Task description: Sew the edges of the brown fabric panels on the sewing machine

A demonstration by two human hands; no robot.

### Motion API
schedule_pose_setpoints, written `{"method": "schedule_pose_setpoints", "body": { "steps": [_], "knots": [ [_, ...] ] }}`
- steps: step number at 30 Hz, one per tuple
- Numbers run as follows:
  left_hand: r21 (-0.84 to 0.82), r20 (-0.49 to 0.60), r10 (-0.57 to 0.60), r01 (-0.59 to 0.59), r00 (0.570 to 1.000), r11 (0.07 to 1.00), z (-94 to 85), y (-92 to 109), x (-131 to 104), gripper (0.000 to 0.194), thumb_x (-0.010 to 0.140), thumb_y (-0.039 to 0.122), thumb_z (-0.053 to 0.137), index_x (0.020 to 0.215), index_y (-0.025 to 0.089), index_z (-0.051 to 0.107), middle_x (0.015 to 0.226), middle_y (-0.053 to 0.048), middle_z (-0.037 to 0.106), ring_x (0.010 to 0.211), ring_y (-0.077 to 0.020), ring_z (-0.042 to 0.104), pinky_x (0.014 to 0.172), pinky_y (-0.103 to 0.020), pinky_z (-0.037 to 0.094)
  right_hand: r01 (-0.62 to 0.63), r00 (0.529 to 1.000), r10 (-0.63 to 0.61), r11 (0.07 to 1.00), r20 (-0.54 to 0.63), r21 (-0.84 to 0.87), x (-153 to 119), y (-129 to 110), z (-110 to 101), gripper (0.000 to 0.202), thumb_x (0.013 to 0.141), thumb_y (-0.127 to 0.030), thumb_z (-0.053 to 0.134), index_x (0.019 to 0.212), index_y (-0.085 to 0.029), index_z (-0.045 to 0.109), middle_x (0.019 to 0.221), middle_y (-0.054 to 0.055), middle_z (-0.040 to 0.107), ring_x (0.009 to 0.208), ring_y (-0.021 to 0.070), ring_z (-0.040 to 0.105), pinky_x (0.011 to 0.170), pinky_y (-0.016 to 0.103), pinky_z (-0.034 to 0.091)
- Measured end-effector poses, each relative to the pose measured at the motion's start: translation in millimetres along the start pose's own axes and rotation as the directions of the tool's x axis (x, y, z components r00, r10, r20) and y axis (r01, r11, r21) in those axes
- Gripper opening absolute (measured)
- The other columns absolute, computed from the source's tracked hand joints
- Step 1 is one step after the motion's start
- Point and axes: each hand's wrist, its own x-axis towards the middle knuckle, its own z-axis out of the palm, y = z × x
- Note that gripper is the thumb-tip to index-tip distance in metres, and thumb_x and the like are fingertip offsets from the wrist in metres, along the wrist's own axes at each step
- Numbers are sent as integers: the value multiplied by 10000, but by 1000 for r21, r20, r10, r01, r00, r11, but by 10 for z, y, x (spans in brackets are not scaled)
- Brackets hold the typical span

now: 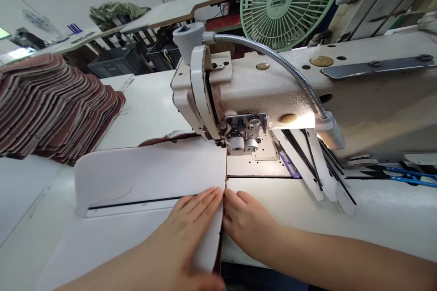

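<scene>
White panel [150, 168], beneath flat left fingers [201, 201], edge pinched by right fingers [232, 198]

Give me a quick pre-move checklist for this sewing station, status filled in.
1. Left hand flat on the white panel: ok.
2. Right hand at the panel's right edge: ok; firmness of hold, cannot tell.
3. Fingers out from under the sewing machine head: ok, both hands on the wearer's side of it.
4. Panel free of loose thread: not ok, one lies on it.
5. Purple-handled snips apart from panel: ok.
6. Needle up: cannot tell, tip not discernible.
</scene>
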Motion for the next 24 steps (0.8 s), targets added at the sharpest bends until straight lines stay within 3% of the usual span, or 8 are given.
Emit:
{"method": "schedule_pose_setpoints", "body": {
  "steps": [1, 3, 7, 14, 20, 24],
  "knots": [
    [4, 12, -13, 13, 1000, 1000, 29, 49, -33, 990, 760, 392, 660, 1534, 186, 78, 1563, -146, 179, 1420, -349, 248, 1135, -528, 291, 6, 999, -6, 1000, -35, -3, -21, -63, -8, 177, 848, -185, 580, 970, -88, 663, 1034, 193, 686, 964, 296, 600, 713, 388, 479],
    [4, 4, -29, 29, 1000, 1000, 87, 89, -76, 1031, 700, 275, 662, 1535, 196, 62, 1564, -137, 179, 1416, -359, 252, 1131, -527, 301, 16, 993, -15, 1000, -121, 5, -80, -204, -19, 235, 867, -208, 533, 1007, -66, 659, 1069, 226, 677, 1005, 326, 604, 787, 428, 473],
    [-47, -37, -7, 6, 999, 999, 135, -12, -118, 1005, 636, 53, 453, 1530, 303, 68, 1571, -20, 210, 1415, -296, 280, 1125, -471, 360, -29, 974, 35, 999, -224, 33, -174, -362, -31, 324, 880, -191, 457, 1139, -76, 614, 1096, 240, 673, 998, 330, 629, 677, 387, 478],
    [-142, -59, -40, 31, 997, 989, -44, -58, 50, 822, 617, 68, 406, 1424, 227, 384, 1474, -50, 419, 1353, -256, 376, 1125, -444, 376, -8, 997, 12, 998, -74, 55, -96, -175, -133, 338, 869, -234, 521, 1144, -54, 600, 1195, 252, 620, 1106, 344, 558, 805, 412, 454],
    [-129, -96, -46, 34, 994, 991, -124, -74, 204, 778, 605, 91, 431, 1373, 216, 418, 1343, -84, 515, 1263, -276, 439, 1084, -457, 398, -22, 1000, 22, 998, -6, 65, -23, -58, -107, 321, 820, -167, 576, 1129, -85, 603, 1176, 167, 634, 1020, 304, 548, 634, 353, 456],
    [-134, -72, -53, 43, 996, 990, -181, -93, 295, 669, 606, 74, 436, 1258, 209, 500, 1176, -80, 560, 1134, -256, 487, 997, -416, 456, -7, 997, -1, 995, 78, 97, 10, 12, -213, 301, 827, -149, 591, 1119, -75, 600, 1158, 172, 640, 975, 270, 571, 701, 355, 475]
  ]
}}
